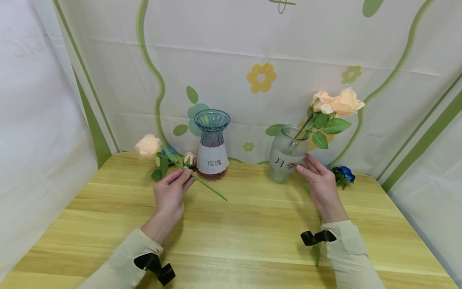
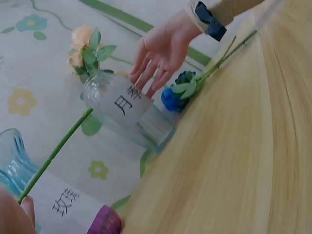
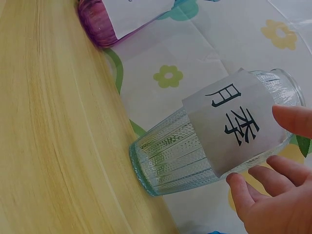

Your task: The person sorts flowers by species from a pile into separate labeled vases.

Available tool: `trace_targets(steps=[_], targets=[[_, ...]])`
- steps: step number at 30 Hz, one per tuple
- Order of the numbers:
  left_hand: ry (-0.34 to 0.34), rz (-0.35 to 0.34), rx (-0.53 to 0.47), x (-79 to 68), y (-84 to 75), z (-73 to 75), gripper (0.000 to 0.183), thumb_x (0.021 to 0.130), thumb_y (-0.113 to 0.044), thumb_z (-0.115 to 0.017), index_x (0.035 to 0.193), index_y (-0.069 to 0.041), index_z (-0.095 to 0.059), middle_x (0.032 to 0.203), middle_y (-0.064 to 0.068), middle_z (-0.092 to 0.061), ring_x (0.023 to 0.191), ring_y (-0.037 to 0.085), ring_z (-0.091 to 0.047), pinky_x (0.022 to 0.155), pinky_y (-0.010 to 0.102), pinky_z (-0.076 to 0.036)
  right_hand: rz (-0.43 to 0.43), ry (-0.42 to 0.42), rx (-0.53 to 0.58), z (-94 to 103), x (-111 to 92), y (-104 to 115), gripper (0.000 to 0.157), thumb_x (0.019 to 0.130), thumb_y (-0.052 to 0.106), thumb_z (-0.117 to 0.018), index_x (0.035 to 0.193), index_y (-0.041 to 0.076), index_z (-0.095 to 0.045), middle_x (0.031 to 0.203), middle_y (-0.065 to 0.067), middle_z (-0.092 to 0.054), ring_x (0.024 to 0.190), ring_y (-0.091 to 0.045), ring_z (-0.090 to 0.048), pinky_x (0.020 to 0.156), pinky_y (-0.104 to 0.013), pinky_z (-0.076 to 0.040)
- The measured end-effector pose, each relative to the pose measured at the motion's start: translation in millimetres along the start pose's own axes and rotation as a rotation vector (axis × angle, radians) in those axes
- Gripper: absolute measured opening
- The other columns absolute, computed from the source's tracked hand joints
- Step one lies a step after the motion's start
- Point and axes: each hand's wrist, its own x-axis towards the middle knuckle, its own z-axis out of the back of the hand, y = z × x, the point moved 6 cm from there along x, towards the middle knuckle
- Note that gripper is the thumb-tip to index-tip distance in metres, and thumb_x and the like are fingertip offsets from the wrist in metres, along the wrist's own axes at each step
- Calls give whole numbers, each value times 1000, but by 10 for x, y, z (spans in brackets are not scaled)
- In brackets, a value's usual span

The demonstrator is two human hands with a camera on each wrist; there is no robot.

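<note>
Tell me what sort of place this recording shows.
Likely a small staged recording booth: a creased white flower-printed backdrop, a pale yellow wood-grain tabletop in front of it, and two black wrist-worn devices.

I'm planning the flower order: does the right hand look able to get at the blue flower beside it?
Probably yes: the blue flower lies on the table close by the right hand, which holds no flower, and nothing visible stands between them.

Glossy, textured clear-glass vase [image 3: 168, 153]
</note>
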Motion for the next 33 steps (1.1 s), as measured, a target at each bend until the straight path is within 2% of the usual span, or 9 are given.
trace_targets(steps=[7,13,18,21,28,33], targets=[[-59,-44,-130,-42,45,-170,29,97,6,-71,125,8,-62,90,-2,-77,81,11,-79,85,31,-65,11,-4,13,3,5,2,76,104,17,-70,168,17,-30,177,-6,-26,159,-15,-37,110,-15,-44],[-60,-77,-240,-94,68,-398,14,96,6,-72,103,0,-61,83,2,-78,73,13,-78,80,34,-66,27,-4,-6,1,7,-2,75,104,17,-69,168,15,-29,177,-8,-26,158,-17,-37,111,-17,-44],[-66,-107,-333,-152,88,-654,21,96,6,-72,90,-5,-55,78,3,-75,71,14,-76,80,35,-66,32,-6,-23,6,1,-1,75,105,18,-68,168,15,-29,177,-8,-25,159,-19,-37,114,-18,-44],[-60,-112,-367,-193,94,-818,21,97,4,-73,89,-5,-55,81,6,-77,73,15,-77,82,36,-66,34,-6,-24,9,2,-5,75,105,18,-68,168,15,-29,177,-8,-26,158,-19,-38,114,-18,-44],[-3,-118,-343,-291,69,-1157,12,99,-2,-73,92,-4,-63,96,11,-82,85,19,-80,90,38,-65,29,-4,-24,-4,14,-20,74,105,18,-69,168,15,-30,177,-7,-28,158,-19,-38,118,-22,-42],[32,-132,-346,-315,48,-1347,9,98,-3,-74,98,-4,-65,95,9,-81,88,20,-80,93,39,-64,32,-13,-17,12,4,-14,74,104,17,-69,168,15,-31,176,-7,-28,159,-20,-37,122,-25,-40]])
